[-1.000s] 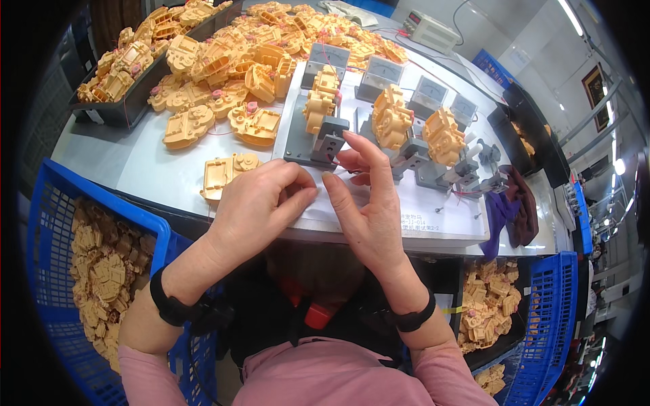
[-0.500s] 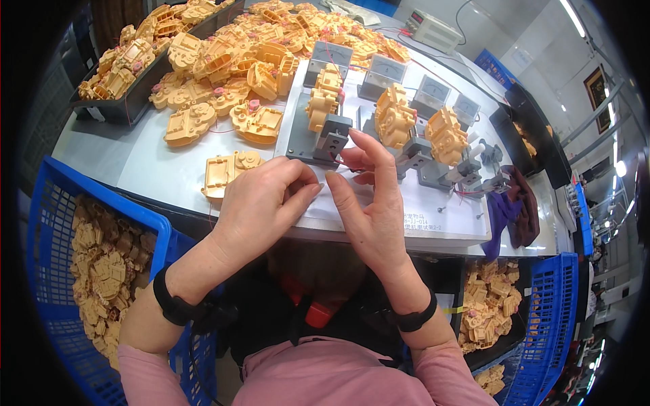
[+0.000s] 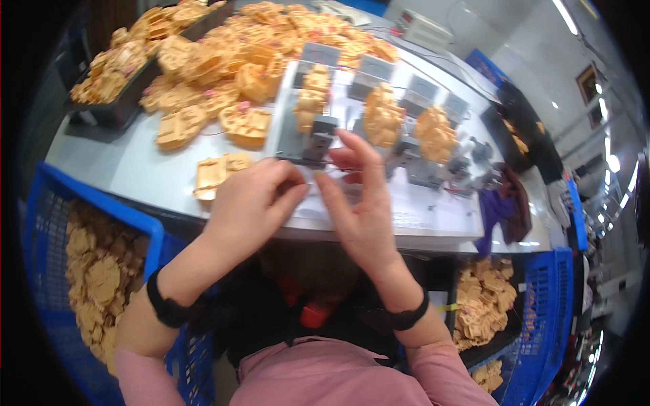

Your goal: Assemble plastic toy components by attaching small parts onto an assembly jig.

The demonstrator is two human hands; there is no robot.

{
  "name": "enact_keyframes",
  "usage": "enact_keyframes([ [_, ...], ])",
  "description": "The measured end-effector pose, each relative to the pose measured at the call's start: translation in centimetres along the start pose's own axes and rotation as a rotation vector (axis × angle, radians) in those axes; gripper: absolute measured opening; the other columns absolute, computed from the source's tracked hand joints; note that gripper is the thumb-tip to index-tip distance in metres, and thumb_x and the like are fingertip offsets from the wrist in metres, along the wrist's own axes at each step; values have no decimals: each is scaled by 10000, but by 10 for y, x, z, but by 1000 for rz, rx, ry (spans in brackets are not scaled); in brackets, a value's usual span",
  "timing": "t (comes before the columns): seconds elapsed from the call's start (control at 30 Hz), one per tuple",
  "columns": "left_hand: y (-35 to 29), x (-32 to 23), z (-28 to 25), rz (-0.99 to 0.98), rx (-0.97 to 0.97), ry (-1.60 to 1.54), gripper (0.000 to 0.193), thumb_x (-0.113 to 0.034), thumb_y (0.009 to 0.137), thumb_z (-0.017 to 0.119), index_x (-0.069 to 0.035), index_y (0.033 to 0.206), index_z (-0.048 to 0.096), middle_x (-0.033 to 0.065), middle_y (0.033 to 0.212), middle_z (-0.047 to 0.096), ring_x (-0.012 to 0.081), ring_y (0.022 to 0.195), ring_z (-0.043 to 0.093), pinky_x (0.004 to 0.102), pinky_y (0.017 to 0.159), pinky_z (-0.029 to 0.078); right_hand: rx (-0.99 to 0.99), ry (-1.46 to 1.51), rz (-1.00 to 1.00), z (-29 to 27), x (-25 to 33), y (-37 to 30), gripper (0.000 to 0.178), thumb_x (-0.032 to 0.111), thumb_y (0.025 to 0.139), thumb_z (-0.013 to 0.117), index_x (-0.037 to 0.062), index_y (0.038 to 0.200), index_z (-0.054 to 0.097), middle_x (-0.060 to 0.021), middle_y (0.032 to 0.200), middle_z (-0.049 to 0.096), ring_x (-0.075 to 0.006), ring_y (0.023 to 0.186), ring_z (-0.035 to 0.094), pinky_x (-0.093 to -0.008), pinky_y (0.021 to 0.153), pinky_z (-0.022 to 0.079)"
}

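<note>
My left hand (image 3: 247,203) is closed in a pinch, thumb against bent forefinger, in front of the leftmost test fixture (image 3: 305,145). What its fingertips hold, if anything, is too small and blurred to make out. Facing it, my right hand (image 3: 362,203) has thumb and forefinger spread apart, the other fingers curled beside the fixture's dark grey block (image 3: 321,132). No object shows in that hand. A yellow plastic gearbox housing (image 3: 311,98) sits upright on this fixture, below a grey panel meter (image 3: 318,54). Another yellow housing (image 3: 220,172) lies on the table just beyond my left wrist.
More fixtures to the right carry yellow housings (image 3: 383,115). A heap of housings (image 3: 237,61) covers the table's far left, beside a filled black tray (image 3: 112,111). Blue crates (image 3: 152,230) of housings flank me. A purple cloth (image 3: 497,213) hangs at the right edge.
The whole view has shifted slightly and blurred, everything sitting a little further left. Both hands keep nearly the same pose beside the leftmost fixture.
</note>
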State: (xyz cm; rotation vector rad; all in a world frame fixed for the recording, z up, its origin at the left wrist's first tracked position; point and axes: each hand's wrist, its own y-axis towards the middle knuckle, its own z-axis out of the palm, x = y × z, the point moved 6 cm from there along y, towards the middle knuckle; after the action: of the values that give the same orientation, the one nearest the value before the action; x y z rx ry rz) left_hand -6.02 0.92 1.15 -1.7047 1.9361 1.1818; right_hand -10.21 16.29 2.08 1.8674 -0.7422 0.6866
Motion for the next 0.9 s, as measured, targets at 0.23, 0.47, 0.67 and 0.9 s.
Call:
enact_keyframes([
  [0.23,-7,9,-6,-88,-16,-116,152,-145,917,698,1,944,665,94,798,608,188,672,586,319,629,460,40,74,-92,14,-2,1,583,96,921,707,112,1452,466,-78,1206,583,-182,1103,586,-327,905,464],
  [0.47,-4,7,-1,-50,-15,-112,155,-146,925,693,4,949,662,84,788,594,173,653,561,309,617,449,29,86,-80,8,1,3,543,51,897,701,25,1393,482,-171,1137,581,-316,1072,577,-399,957,467],
  [0.67,-5,8,-1,-69,-2,-105,162,-149,923,696,7,954,661,79,781,587,167,645,551,308,608,440,37,90,-72,9,0,3,543,57,899,698,24,1394,478,-172,1135,581,-316,1065,578,-400,956,467],
  [0.9,-4,7,-3,-67,8,-137,152,-131,899,711,-3,970,669,64,790,591,145,639,541,294,598,436,50,35,-90,11,-3,2,580,121,929,707,115,1452,457,-71,1188,594,-178,1086,586,-325,896,468],
])
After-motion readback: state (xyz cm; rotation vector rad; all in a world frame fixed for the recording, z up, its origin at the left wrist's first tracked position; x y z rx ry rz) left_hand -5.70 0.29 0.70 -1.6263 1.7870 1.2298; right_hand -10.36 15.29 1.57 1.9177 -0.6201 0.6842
